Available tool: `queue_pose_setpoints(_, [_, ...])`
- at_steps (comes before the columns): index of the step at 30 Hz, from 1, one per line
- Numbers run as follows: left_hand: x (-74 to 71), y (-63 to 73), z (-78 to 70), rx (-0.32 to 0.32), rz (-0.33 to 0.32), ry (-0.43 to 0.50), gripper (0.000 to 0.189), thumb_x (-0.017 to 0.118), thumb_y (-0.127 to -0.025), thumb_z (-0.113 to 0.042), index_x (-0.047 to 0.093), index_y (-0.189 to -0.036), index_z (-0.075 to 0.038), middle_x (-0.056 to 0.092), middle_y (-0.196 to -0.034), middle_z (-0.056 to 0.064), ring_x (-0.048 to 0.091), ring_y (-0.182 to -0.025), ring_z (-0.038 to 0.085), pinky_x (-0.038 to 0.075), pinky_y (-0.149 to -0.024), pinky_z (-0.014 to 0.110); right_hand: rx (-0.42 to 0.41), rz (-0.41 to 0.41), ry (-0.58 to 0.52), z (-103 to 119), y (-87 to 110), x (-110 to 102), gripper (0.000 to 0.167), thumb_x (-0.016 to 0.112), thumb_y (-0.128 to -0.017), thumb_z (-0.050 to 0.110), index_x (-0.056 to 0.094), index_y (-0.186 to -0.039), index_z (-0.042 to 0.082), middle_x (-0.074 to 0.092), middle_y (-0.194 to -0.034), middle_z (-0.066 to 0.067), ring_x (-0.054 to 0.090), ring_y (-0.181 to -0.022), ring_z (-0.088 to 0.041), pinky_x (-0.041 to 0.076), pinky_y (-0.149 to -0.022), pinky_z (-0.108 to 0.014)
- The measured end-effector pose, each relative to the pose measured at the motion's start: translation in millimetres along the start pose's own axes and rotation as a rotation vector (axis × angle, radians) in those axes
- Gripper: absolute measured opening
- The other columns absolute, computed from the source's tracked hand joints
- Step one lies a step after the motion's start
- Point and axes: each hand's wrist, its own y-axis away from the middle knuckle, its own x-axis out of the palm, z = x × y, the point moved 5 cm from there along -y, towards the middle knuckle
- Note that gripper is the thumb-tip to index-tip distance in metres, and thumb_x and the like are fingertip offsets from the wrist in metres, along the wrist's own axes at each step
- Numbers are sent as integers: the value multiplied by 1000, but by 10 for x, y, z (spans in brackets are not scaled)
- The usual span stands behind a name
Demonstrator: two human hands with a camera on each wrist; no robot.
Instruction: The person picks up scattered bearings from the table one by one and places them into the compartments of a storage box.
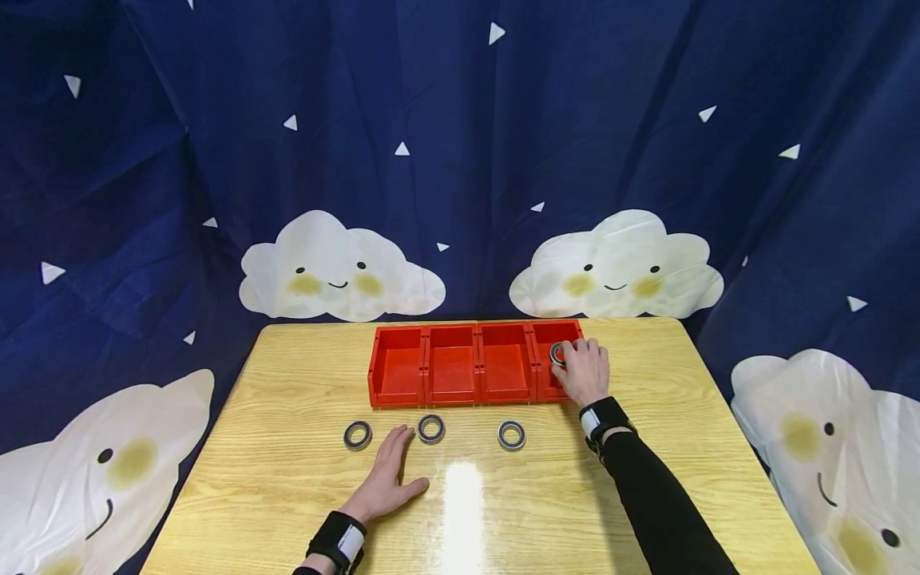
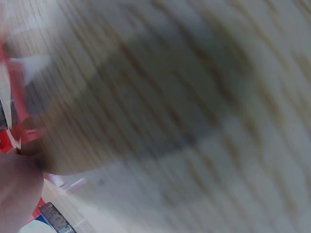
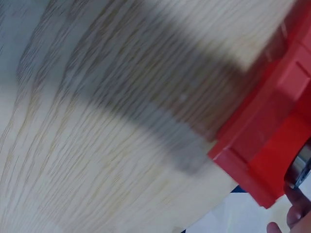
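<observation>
In the head view my right hand pinches a ball bearing over the rightmost compartment of a red four-part bin. The right wrist view shows that bearing at the fingertips, close to the red bin wall. My left hand lies low over the table with fingers extended and thumb spread. Its fingertips are just beside one bearing, and a second bearing lies left of them. A third bearing lies farther right, in front of the bin.
The wooden table carries everything. Behind it hangs a dark blue curtain with white clouds, close to the table's back edge. Glare from a light falls on the table's front middle.
</observation>
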Motion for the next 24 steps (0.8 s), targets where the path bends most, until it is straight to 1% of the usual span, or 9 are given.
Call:
queue_pose_setpoints(3, [4, -6, 8, 3, -2, -9, 87, 72, -78, -32, 24, -144, -3, 16, -148, 22, 14, -134, 38, 25, -100, 57, -47, 31, 71, 2, -7, 55, 40, 75, -75, 29, 63, -103, 3, 58, -96, -20, 43, -94, -37, 33, -86, -51])
queue_pose_setpoints(5, [5, -5, 10, -2, 0, -6, 87, 73, -77, -33, 24, -144, -4, 15, -148, 22, 13, -134, 38, 25, -101, 57, -76, 44, 109, 7, -5, 93, 39, 76, -74, 30, 64, -101, 4, 59, -94, -19, 42, -94, -37, 31, -87, -52])
queue_pose_setpoints(8, [13, -3, 17, -19, 14, 3, 88, 73, -77, -33, 24, -144, -5, 13, -149, 20, 11, -135, 35, 24, -102, 55, -96, 64, 145, 7, 1, 154, 36, 77, -73, 30, 65, -96, 6, 61, -89, -18, 41, -94, -37, 28, -87, -52])
queue_pose_setpoints(11, [22, -3, 23, -24, 18, 2, 87, 72, -78, -34, 24, -144, -6, 13, -149, 19, 11, -136, 33, 25, -102, 53, -96, 90, 159, 8, 6, 211, 32, 78, -73, 28, 67, -94, 7, 61, -86, -17, 39, -96, -36, 26, -89, -52])
queue_pose_setpoints(14, [15, -4, 15, -14, 6, 6, 87, 73, -78, -33, 24, -144, -4, 14, -149, 20, 12, -135, 34, 25, -102, 54, -89, 122, 166, 25, -2, 254, 27, 77, -73, 25, 67, -92, 8, 61, -84, -16, 37, -98, -37, 23, -92, -54])
queue_pose_setpoints(18, [7, -9, 9, -4, 3, 6, 87, 72, -78, -34, 24, -144, -3, 15, -148, 21, 13, -135, 35, 25, -102, 54, -71, 168, 174, 49, -27, 283, 21, 75, -74, 22, 66, -87, 8, 60, -80, -14, 36, -100, -37, 21, -92, -55])
queue_pose_setpoints(24, [14, -9, 23, -12, 9, 5, 87, 71, -78, -36, 23, -144, -5, 15, -149, 20, 12, -136, 35, 24, -103, 54, -55, 230, 172, 63, -66, 332, 12, 72, -75, 20, 66, -81, 11, 60, -74, -11, 37, -100, -36, 19, -92, -55])
